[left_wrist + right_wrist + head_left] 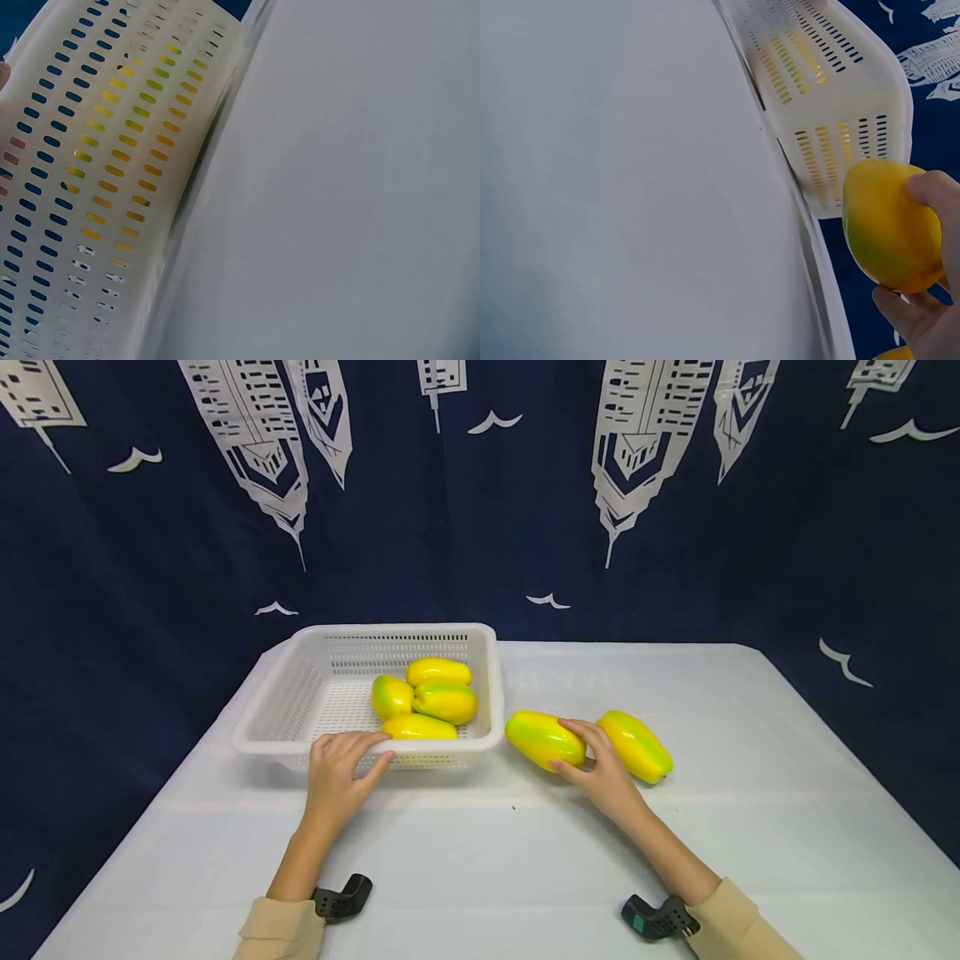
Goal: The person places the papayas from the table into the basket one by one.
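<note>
My right hand grips a yellow-green papaya, with the thumb on one side and fingers on the other. In the right wrist view that papaya appears close to the basket's corner. A second papaya lies on the table just right of the hand. With my left hand I hold the front rim of a white plastic basket, fingers over the edge and thumb outside. Several papayas lie inside, toward its right side. The left wrist view shows mostly the slotted basket wall, yellow showing through.
A white cloth covers the table under everything. Behind it hangs a dark blue curtain printed with white buildings and birds. A black band sits on the left wrist and another black band on the right.
</note>
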Demonstrator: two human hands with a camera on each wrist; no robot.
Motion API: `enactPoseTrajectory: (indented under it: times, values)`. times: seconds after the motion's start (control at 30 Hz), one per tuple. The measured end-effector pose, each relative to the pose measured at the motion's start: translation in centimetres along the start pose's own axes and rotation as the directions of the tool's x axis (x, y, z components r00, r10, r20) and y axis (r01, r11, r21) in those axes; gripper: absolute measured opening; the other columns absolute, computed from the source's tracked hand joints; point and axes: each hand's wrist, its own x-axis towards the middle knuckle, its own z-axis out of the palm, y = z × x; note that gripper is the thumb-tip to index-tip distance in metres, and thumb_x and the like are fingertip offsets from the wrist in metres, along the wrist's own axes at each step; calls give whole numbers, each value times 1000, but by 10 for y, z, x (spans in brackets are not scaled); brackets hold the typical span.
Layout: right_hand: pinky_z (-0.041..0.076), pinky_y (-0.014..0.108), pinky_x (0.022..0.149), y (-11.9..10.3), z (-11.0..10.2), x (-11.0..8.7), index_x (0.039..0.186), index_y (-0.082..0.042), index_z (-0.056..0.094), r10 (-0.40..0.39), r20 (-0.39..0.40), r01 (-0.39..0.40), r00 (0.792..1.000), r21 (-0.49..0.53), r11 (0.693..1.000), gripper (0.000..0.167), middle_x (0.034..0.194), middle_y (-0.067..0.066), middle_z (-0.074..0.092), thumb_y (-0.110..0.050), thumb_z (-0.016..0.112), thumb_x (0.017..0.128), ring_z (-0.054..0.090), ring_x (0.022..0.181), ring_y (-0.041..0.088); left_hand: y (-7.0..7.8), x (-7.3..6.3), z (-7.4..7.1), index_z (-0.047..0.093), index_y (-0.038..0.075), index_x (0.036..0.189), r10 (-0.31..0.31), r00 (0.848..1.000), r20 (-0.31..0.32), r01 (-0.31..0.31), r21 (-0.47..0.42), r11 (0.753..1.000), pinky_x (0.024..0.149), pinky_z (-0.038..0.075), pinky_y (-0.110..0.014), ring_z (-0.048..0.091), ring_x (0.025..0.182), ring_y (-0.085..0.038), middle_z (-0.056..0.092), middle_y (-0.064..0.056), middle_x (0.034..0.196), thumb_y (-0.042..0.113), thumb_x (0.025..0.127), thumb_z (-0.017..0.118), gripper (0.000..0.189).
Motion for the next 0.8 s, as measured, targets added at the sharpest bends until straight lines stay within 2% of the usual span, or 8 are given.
enactPoseTrajectory:
  times: [0.47,0.8]
  values:
    - [43,51,92,-10,-12,2,132,-16,44,1,-22,-2,1000,-53,999,59,135,13,39,-21,69,79,40,122,33,3,1,-1,66,14,97,-21,1000,12,21,-5,1000,88,29,-42,59,91,-25,69,-5,94,25,75,67,25]
    - [37,52,97,-15,-19,2,132,-18,45,-5,-40,2,999,-75,997,57,135,11,41,-23,68,80,39,123,32,4,1,-1,67,14,97,-16,1000,1,16,-3,1000,87,30,-42,60,90,-25,69,-6,93,24,74,69,25]
